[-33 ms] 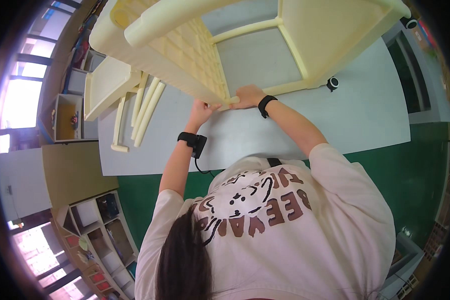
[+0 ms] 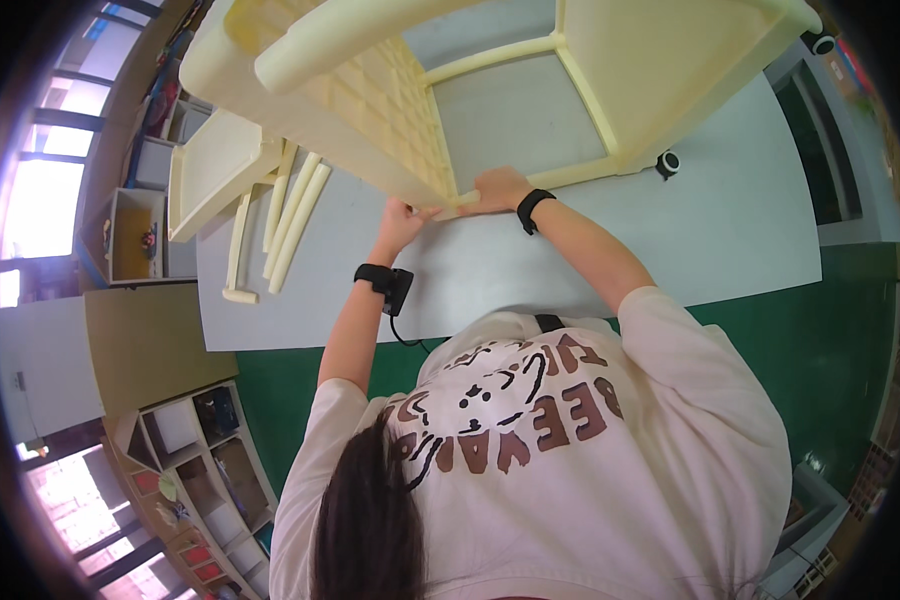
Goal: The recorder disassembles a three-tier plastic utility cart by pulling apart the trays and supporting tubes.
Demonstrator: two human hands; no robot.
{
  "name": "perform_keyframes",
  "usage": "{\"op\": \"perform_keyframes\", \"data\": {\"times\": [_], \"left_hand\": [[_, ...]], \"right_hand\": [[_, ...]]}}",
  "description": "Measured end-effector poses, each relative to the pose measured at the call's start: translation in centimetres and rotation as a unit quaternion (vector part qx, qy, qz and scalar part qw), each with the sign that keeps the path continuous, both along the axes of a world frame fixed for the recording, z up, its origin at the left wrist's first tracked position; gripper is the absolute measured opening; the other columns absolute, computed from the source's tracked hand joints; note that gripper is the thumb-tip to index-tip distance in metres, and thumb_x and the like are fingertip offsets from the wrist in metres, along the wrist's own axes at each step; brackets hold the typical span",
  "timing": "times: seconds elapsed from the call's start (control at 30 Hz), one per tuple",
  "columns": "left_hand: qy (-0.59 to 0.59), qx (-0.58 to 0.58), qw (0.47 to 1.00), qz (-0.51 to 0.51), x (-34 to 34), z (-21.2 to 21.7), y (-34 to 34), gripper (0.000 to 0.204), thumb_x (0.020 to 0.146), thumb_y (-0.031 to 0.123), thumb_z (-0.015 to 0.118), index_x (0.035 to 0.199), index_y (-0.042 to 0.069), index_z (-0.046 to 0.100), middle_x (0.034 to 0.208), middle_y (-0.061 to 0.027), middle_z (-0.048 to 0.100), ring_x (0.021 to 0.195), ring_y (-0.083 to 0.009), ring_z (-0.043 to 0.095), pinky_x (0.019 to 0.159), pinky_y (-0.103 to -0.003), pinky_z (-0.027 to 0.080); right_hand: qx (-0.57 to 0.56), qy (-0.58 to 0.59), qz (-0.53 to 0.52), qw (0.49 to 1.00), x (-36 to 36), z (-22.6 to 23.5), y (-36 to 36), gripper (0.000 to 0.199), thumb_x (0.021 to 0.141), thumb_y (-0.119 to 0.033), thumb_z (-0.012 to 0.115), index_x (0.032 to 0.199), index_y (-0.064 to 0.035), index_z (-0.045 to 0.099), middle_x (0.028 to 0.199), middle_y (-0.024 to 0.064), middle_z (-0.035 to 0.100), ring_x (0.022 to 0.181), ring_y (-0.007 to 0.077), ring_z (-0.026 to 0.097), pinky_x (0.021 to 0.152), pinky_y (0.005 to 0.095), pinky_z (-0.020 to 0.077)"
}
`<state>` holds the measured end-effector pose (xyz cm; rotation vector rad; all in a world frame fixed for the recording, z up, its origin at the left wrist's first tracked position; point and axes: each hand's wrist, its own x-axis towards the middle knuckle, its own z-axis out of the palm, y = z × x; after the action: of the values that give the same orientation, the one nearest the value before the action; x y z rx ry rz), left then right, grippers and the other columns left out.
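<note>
A cream plastic cart frame point(image 2: 582, 100) lies on its side on the pale table, with tubes joining a latticed shelf panel point(image 2: 375, 110) on the left to a smooth panel point(image 2: 670, 75) on the right. My left hand point(image 2: 400, 224) is closed at the latticed panel's near corner, its fingertips partly hidden behind the edge. Right beside it, my right hand point(image 2: 500, 190) wraps round the end of the near tube point(image 2: 570, 175), where that tube meets the same corner. The joint itself is partly covered by my fingers.
Left of the frame lie a loose cream tray point(image 2: 220, 170), loose tubes point(image 2: 298, 230) and a T-ended piece point(image 2: 238, 250). Black casters point(image 2: 667, 164) stick out from the right panel. A cable hangs from the device point(image 2: 398, 292) on my left wrist. The white table point(image 2: 710, 240) has its near edge before me.
The upper left end of the cart frame has shifted very slightly to the right. Both hands keep their places at the corner.
</note>
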<state>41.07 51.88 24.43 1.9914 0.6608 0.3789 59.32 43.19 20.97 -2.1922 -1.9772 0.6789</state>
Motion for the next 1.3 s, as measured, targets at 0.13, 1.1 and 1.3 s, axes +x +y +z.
{"op": "perform_keyframes", "data": {"times": [0.13,1.1,1.3], "left_hand": [[-0.012,-0.02,1.0,0.015,-0.7,-0.5,0.8,0.017,0.067,0.003,0.064,0.081,-0.001,0.056,0.072,-0.0018,0.057,0.062,-0.0074,0.049,0.053,-0.022,0.04],[-0.11,-0.009,0.988,0.107,-1.2,-2.5,-0.9,0.019,0.062,0.01,0.068,0.077,0.003,0.059,0.068,-0.0026,0.055,0.048,-0.0115,0.042,0.045,-0.024,0.036],[0.111,0.046,0.987,0.102,-4.4,-6.6,-1.2,0.02,0.069,0.012,0.064,0.086,0.004,0.058,0.074,-0.0026,0.057,0.057,-0.0101,0.045,0.05,-0.023,0.037]], "right_hand": [[0.017,0.014,-0.023,1.0,-0.7,0.3,0.0,0.074,0.055,-0.072,0.047,0.064,0.0008,0.059,0.063,0.0142,0.057,0.062,0.0282,0.057,0.056,0.0362,0.0438],[0.107,0.086,-0.015,0.99,4.4,3.7,6.1,0.039,0.077,-0.041,0.047,0.078,-0.0041,0.06,0.096,0.0111,0.054,0.091,0.0248,0.048,0.073,0.0376,0.0383],[0.051,-0.098,-0.025,0.994,10.2,5.3,17.4,0.028,0.067,-0.022,0.06,0.091,-0.008,0.054,0.1,0.0074,0.052,0.096,0.0226,0.047,0.078,0.0367,0.0398]]}}
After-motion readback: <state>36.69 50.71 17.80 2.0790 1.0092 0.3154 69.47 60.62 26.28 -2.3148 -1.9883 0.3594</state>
